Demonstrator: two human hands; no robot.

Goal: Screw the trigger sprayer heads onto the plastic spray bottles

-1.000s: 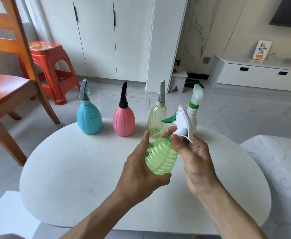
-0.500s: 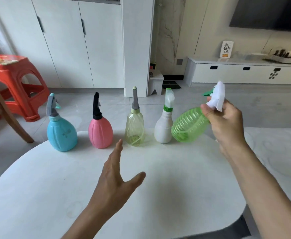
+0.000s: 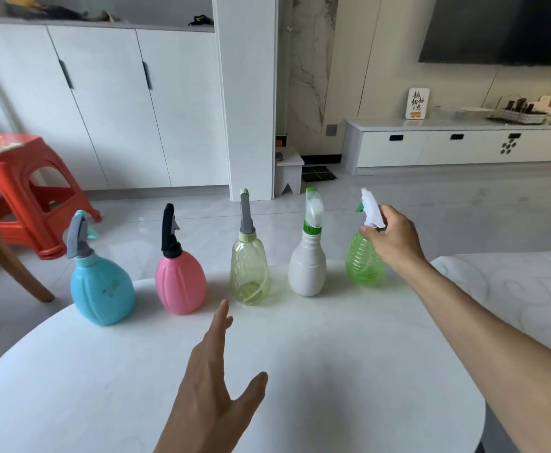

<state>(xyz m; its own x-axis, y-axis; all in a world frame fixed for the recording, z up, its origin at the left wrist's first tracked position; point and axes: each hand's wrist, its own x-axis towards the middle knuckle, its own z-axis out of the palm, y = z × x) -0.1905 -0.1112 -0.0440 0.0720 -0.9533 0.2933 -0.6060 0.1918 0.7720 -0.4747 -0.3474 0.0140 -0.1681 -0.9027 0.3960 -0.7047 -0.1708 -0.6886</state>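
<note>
White table now has the green bottle standing last in the row, right hand still holding its sprayer top, left hand let go, spread wide, so all five look done.

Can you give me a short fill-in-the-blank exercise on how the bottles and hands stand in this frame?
1. The number of spray bottles standing in a row on the white table is ____.
2. The right hand holds the sprayer head of the ____ bottle.
3. The left hand holds ____, its fingers straight above the table.
4. Between the blue bottle and the pale yellow bottle stands the ____ bottle.

Missing words: five; green; nothing; pink
</note>
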